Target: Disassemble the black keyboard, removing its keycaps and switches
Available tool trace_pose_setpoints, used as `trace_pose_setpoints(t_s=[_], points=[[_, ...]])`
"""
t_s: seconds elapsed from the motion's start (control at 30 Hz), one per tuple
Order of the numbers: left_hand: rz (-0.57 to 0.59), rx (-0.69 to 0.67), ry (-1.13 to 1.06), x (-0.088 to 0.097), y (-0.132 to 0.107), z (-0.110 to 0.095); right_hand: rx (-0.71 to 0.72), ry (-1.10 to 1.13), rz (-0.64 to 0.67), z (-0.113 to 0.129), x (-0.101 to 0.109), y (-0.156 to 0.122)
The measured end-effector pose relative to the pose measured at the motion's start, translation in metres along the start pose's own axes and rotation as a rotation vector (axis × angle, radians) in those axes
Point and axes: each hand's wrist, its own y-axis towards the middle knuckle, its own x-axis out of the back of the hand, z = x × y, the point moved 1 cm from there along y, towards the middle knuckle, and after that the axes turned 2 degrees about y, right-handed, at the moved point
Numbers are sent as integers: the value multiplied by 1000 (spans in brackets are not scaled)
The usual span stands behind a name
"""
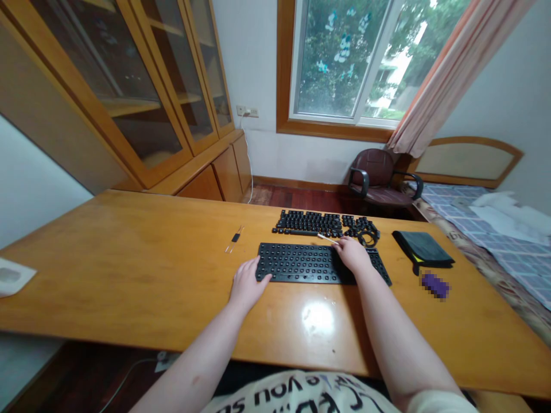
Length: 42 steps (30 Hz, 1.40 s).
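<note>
A black keyboard base [297, 263] with its keycaps off lies flat on the wooden table, its switches showing in rows. My left hand [247, 284] holds its left end, the thumb at the front corner and the fingers along the side. Over the right part of the base, my right hand [353, 255] pinches a thin white stick that looks like a cotton swab [328, 238], its pale tip pointing left. Beyond the base, loose black keycaps [307, 221] are laid out in rows, with a coiled black cable [368, 238] at their right.
A small black tool with wire prongs [235, 237] lies left of the keycaps. On the right are a dark pouch [424, 248] and a blurred purple object [434, 285]. A white object [15, 277] sits at the table's left edge. A chair [374, 175] stands behind.
</note>
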Motion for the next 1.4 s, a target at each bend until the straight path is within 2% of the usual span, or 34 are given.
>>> trace_pose_setpoints(t_s=[0.13,0.5,0.6,0.7,0.9,1.2,1.3,1.4], points=[[4,13,-8,1,0,-1,-25,-32,24,-20,-2,-15],[15,32,12,6,-5,-4,-63,-35,60,-24,-2,-44],[9,18,3,7,-4,-5,-120,-40,16,-33,6,-41],[1,10,1,6,-3,-4,-218,-64,-49,-53,13,-30],[43,-32,21,2,-2,0,-285,-81,71,-88,10,-14],[56,-12,11,3,-3,0,-382,-46,149,-107,8,-44],[44,-18,-7,4,-3,1,-399,-9,120,-111,16,-46],[34,-14,-23,5,-2,2,-394,33,26,-117,34,-30]])
